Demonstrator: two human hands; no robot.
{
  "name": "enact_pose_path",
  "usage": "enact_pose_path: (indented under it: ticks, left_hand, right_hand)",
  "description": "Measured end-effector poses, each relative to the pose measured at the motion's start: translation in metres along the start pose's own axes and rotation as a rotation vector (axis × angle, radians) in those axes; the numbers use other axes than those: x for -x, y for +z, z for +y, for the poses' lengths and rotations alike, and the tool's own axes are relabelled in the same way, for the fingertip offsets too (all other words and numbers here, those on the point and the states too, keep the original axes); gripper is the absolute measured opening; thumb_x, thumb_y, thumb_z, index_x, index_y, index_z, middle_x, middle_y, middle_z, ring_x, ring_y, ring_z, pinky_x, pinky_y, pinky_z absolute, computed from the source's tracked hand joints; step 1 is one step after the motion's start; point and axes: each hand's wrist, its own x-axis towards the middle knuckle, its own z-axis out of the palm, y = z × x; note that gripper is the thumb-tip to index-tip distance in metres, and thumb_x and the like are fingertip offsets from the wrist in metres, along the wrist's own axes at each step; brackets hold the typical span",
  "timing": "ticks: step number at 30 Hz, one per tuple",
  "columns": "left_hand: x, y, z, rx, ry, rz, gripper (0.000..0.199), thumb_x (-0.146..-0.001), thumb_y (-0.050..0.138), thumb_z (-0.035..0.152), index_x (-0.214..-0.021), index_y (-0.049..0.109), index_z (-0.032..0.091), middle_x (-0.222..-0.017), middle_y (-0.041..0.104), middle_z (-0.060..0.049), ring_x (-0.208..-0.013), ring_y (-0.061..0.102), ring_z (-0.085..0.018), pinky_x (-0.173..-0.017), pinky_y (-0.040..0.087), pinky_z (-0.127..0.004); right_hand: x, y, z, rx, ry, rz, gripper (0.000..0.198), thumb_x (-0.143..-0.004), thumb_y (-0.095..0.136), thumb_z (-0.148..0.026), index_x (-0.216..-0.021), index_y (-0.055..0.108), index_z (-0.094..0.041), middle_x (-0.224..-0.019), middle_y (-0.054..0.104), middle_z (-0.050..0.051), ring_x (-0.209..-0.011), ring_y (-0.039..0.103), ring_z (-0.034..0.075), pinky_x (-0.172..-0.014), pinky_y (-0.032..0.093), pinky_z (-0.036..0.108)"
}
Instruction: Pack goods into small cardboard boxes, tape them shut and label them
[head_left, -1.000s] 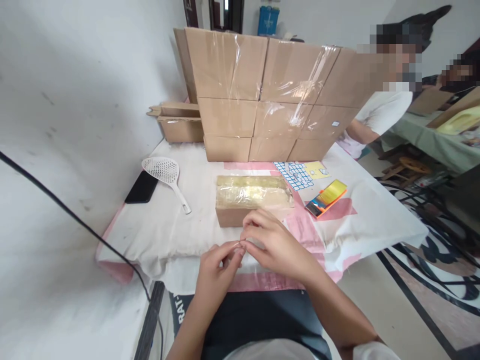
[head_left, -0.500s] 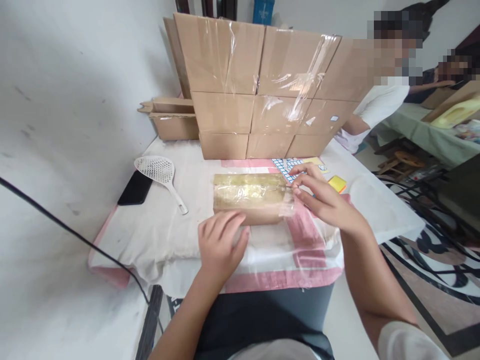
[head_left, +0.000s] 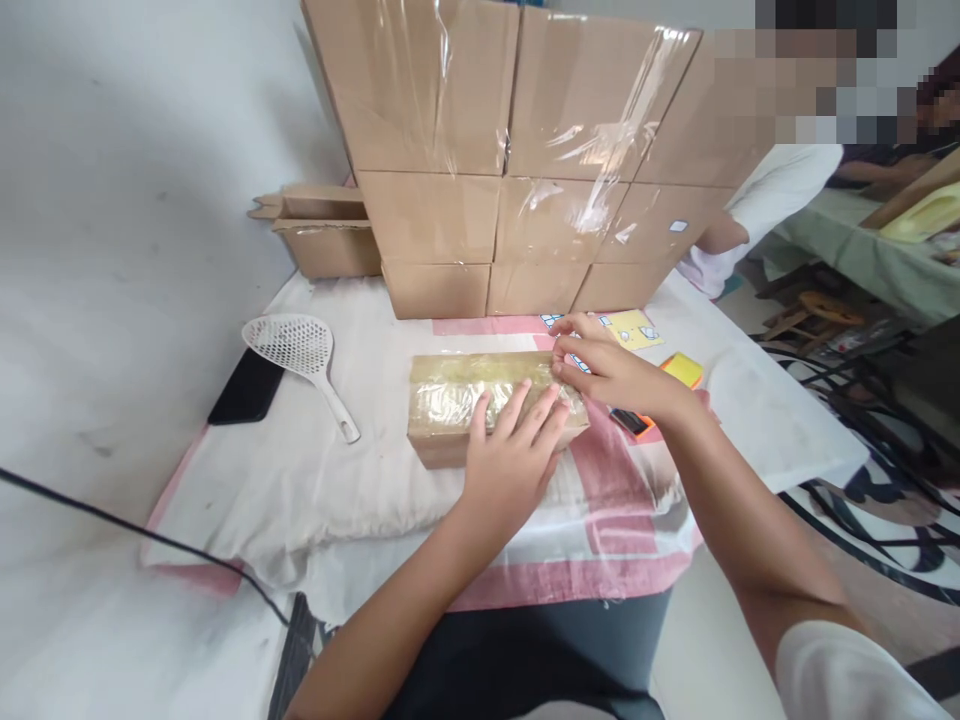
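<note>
A small cardboard box (head_left: 450,400) with shiny clear tape over its top lies on the cloth in front of me. My left hand (head_left: 514,445) rests over the box's front and top, fingers spread on the taped surface. At the box's far right corner is my right hand (head_left: 611,375), its fingers curled and thumb and fingertips close together. What they pinch there, if anything, is too small to make out. Beside my right hand lie an orange and yellow pad (head_left: 682,370) and a dark, orange-edged flat item (head_left: 632,424), partly hidden by my wrist.
A wall of stacked cardboard boxes (head_left: 431,215) under clear film stands behind. To the left are a white slotted skimmer (head_left: 292,345), a black phone (head_left: 246,388) and an open carton (head_left: 330,245). Patterned stickers (head_left: 634,328) lie behind my right hand. A person's sleeve (head_left: 787,190) shows at right.
My left hand has moved right and up from the box's front edge onto its top, fingers spreading. My right hand has shifted slightly left, over the corner. The view has tilted down a little.
</note>
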Motion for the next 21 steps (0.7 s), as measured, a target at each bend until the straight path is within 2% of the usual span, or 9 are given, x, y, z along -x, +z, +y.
enact_pose_path:
  ticks: [4, 7, 8, 11, 13, 16, 18, 19, 21]
  left_hand:
    - [0.005, 0.007, 0.003, 0.005, -0.016, 0.043, 0.042, -0.102, 0.049, 0.032, -0.143, 0.058, 0.026, -0.154, 0.057, -0.003, -0.140, 0.054, -0.025, -0.120, 0.026, -0.048]
    - [0.007, 0.008, 0.005, 0.014, -0.023, 0.058, 0.040, -0.101, 0.052, 0.031, -0.140, 0.060, 0.026, -0.150, 0.061, -0.002, -0.135, 0.057, -0.026, -0.115, 0.027, -0.046]
    - [0.006, 0.007, 0.005, 0.018, -0.025, 0.062, 0.040, -0.101, 0.053, 0.032, -0.140, 0.060, 0.026, -0.148, 0.062, -0.002, -0.134, 0.058, -0.026, -0.114, 0.027, -0.046]
    - [0.004, 0.006, 0.007, 0.027, -0.035, 0.088, 0.039, -0.100, 0.057, 0.032, -0.137, 0.062, 0.025, -0.144, 0.066, -0.002, -0.132, 0.059, -0.025, -0.113, 0.026, -0.045]
    - [0.003, 0.006, 0.009, 0.031, -0.047, 0.103, 0.037, -0.099, 0.058, 0.032, -0.135, 0.063, 0.026, -0.142, 0.067, -0.001, -0.130, 0.060, -0.025, -0.112, 0.025, -0.044]
    - [0.003, 0.005, 0.011, 0.043, -0.073, 0.102, 0.036, -0.098, 0.059, 0.031, -0.134, 0.064, 0.027, -0.140, 0.069, 0.000, -0.128, 0.062, -0.026, -0.110, 0.026, -0.045]
    - [0.003, 0.006, 0.012, 0.052, -0.088, 0.110, 0.038, -0.097, 0.062, 0.031, -0.135, 0.063, 0.028, -0.139, 0.069, 0.001, -0.127, 0.062, -0.026, -0.108, 0.027, -0.046]
    - [0.003, 0.006, 0.013, 0.055, -0.095, 0.117, 0.038, -0.097, 0.063, 0.031, -0.135, 0.063, 0.028, -0.139, 0.070, 0.001, -0.127, 0.062, -0.026, -0.107, 0.028, -0.046]
    - [0.003, 0.008, 0.014, 0.059, -0.102, 0.137, 0.038, -0.096, 0.064, 0.031, -0.134, 0.064, 0.029, -0.137, 0.071, 0.003, -0.126, 0.063, -0.026, -0.105, 0.029, -0.046]
  right_hand:
    - [0.003, 0.005, 0.006, -0.093, 0.033, -0.030, 0.019, -0.097, 0.054, -0.033, -0.084, 0.059, -0.021, -0.127, 0.050, 0.010, -0.129, 0.049, 0.030, -0.111, 0.039, 0.050]
    - [0.003, 0.015, 0.010, -0.157, 0.025, -0.011, 0.014, -0.095, 0.056, -0.032, -0.085, 0.057, -0.022, -0.120, 0.049, 0.009, -0.123, 0.051, 0.028, -0.105, 0.044, 0.045]
    - [0.002, 0.019, 0.012, -0.146, 0.036, 0.032, 0.013, -0.092, 0.060, -0.032, -0.087, 0.055, -0.022, -0.118, 0.048, 0.009, -0.119, 0.052, 0.027, -0.102, 0.046, 0.044]
    - [-0.005, 0.022, 0.031, 0.001, 0.125, 0.249, 0.027, -0.083, 0.072, -0.034, -0.092, 0.050, -0.022, -0.113, 0.048, 0.010, -0.102, 0.055, 0.026, -0.093, 0.049, 0.042]
    - [-0.014, 0.013, 0.059, 0.142, 0.187, 0.374, 0.024, -0.081, 0.071, -0.031, -0.092, 0.052, -0.021, -0.111, 0.052, 0.012, -0.096, 0.055, 0.027, -0.088, 0.048, 0.042]
    - [-0.026, -0.019, 0.124, 0.302, 0.328, 0.409, 0.007, -0.083, 0.065, -0.024, -0.085, 0.060, -0.019, -0.102, 0.062, 0.013, -0.093, 0.058, 0.028, -0.084, 0.047, 0.039]
    - [-0.030, -0.042, 0.172, 0.383, 0.556, 0.317, 0.008, -0.084, 0.063, -0.023, -0.087, 0.066, -0.016, -0.092, 0.067, 0.013, -0.088, 0.061, 0.027, -0.080, 0.047, 0.036]
    - [-0.029, -0.052, 0.194, 0.423, 0.633, 0.227, 0.014, -0.086, 0.061, -0.024, -0.092, 0.068, -0.014, -0.094, 0.070, 0.013, -0.089, 0.063, 0.026, -0.079, 0.047, 0.035]
    - [-0.026, -0.063, 0.229, 0.464, 0.688, 0.083, 0.023, -0.086, 0.058, -0.020, -0.103, 0.072, -0.011, -0.102, 0.073, 0.015, -0.093, 0.066, 0.026, -0.080, 0.048, 0.033]
